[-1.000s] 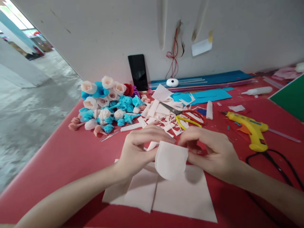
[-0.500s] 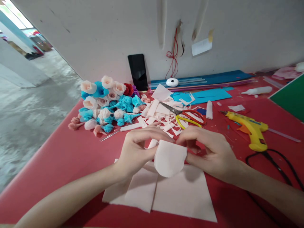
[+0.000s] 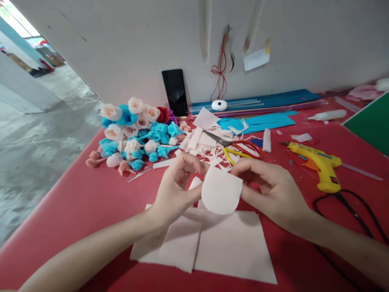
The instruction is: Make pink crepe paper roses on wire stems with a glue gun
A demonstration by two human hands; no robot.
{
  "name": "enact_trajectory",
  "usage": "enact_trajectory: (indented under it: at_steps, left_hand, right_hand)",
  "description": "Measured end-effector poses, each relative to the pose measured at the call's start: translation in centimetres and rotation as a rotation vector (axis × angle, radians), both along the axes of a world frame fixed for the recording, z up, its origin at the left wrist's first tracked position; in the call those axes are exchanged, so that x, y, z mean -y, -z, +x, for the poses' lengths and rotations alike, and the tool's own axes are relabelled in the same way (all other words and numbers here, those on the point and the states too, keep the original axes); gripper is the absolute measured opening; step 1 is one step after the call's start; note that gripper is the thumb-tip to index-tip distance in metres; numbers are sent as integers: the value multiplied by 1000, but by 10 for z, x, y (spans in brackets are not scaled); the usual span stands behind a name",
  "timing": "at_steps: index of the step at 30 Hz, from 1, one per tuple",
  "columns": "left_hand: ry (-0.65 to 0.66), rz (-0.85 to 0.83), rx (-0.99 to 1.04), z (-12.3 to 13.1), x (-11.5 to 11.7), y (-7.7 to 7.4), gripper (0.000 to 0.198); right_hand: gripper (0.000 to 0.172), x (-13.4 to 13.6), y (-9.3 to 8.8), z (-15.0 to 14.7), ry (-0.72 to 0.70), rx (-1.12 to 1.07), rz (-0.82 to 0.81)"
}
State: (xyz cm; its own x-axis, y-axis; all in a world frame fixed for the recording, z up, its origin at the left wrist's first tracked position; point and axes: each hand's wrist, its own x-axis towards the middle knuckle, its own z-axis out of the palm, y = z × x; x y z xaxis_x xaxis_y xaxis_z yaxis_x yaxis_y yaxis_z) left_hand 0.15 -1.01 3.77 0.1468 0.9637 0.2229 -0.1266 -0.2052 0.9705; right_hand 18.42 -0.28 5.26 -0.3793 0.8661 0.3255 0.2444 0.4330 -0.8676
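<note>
Both hands hold one pale pink paper petal (image 3: pixel 221 192) with a rounded lower edge, just above the red table (image 3: pixel 75 202). My left hand (image 3: pixel 176 184) pinches its left edge with thumb and fingers. Pinching the petal's right edge is my right hand (image 3: pixel 270 190), fingers curled. Under the hands lie flat pale pink paper sheets (image 3: pixel 219 247). A heap of pink paper scraps (image 3: pixel 206 146) lies just beyond the hands.
A pile of pink, white and blue paper flowers (image 3: pixel 136 132) sits at the back left. Scissors with red and yellow handles (image 3: pixel 240 151) lie among the scraps. A yellow glue gun (image 3: pixel 319 164) with a black cord (image 3: pixel 349 207) is at right. Blue sheets (image 3: pixel 258 121) and a black phone (image 3: pixel 174 91) stand by the wall.
Both hands have lifted the petal slightly higher and away from the sheets. My left fingers have opened up and risen somewhat above the petal's edge.
</note>
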Motion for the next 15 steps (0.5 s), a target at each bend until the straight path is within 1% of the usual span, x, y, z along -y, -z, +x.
enact_trajectory:
  at_steps: [3, 5, 8, 10, 12, 14, 15]
  left_hand:
    - [-29, 60, -81, -1, -1, 0, 25]
    - [-25, 87, -124, -2, -1, -1, 19]
    - [45, 93, -167, -4, -2, -1, 3]
    - [123, 79, -144, -6, -4, 0, 18]
    - [170, 51, -95, -8, -6, 3, 31]
    - [165, 28, -96, -8, -7, 4, 39]
    - [154, 21, -140, -8, -7, 3, 41]
  right_hand:
    - [4, 0, -2, -1, 6, -82, -132]
    - [3, 0, -3, -2, 14, -109, -206]
    - [3, -1, -4, -2, 27, -177, -288]
    - [3, -3, -4, -3, 27, -216, -327]
    - [5, -4, -3, -3, 27, -216, -346]
    - [6, -5, -3, -4, 34, -189, -356]
    - [6, -5, -2, -4, 36, -176, -363]
